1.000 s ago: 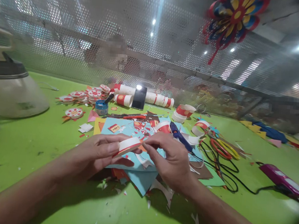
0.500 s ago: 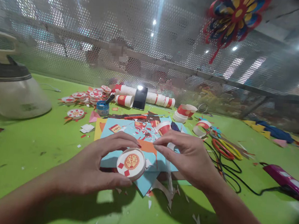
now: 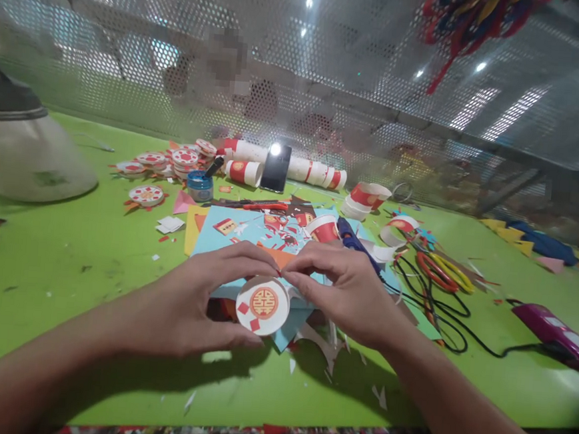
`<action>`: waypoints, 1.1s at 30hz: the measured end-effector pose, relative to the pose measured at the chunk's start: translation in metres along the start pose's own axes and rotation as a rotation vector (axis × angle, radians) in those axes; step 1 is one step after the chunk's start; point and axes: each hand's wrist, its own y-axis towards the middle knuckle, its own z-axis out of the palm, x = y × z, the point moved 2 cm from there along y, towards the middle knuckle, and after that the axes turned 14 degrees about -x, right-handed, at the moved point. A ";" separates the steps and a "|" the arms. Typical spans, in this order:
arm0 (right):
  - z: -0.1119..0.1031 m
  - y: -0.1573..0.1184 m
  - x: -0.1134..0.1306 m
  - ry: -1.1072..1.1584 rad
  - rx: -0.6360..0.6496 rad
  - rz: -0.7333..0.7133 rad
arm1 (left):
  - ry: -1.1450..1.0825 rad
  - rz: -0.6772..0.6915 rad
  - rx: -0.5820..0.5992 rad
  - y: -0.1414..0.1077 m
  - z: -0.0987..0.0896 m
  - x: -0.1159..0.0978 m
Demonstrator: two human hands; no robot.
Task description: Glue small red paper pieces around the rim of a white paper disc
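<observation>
My left hand (image 3: 182, 302) grips the cut-off base of a paper cup (image 3: 274, 316), tilted so its white face shows. A round gold-orange emblem on a red ground marks its middle, with two small red diamonds at the lower left. My right hand (image 3: 348, 292) is pinched just above the cup base, its thumb and forefinger by the left fingertips. A speck of red shows between the fingertips, too small to name. Below the hands lie light blue paper sheets (image 3: 221, 252) strewn with red and white scraps. Behind the right hand rests a dark blue glue gun (image 3: 360, 244).
Finished-looking decorated discs (image 3: 145, 195) lie at the left near a blue jar (image 3: 200, 187). A phone (image 3: 276, 169) leans on a row of paper cups (image 3: 313, 172). Cables (image 3: 427, 315), red and yellow handles (image 3: 436, 269) and a magenta device (image 3: 555, 335) are at the right.
The view has tipped downward, so the table's near edge now shows. My right hand has come closer to the cup base, its fingertips now beside those of my left hand.
</observation>
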 end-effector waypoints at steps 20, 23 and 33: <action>-0.005 -0.005 0.008 0.044 0.368 0.005 | 0.165 -0.074 0.041 0.000 0.003 0.007; 0.000 -0.006 0.005 -0.014 0.367 0.003 | 0.189 -0.056 0.034 0.000 0.004 0.008; 0.001 -0.009 0.007 -0.119 0.485 -0.075 | 0.153 -0.247 0.110 -0.001 0.005 0.007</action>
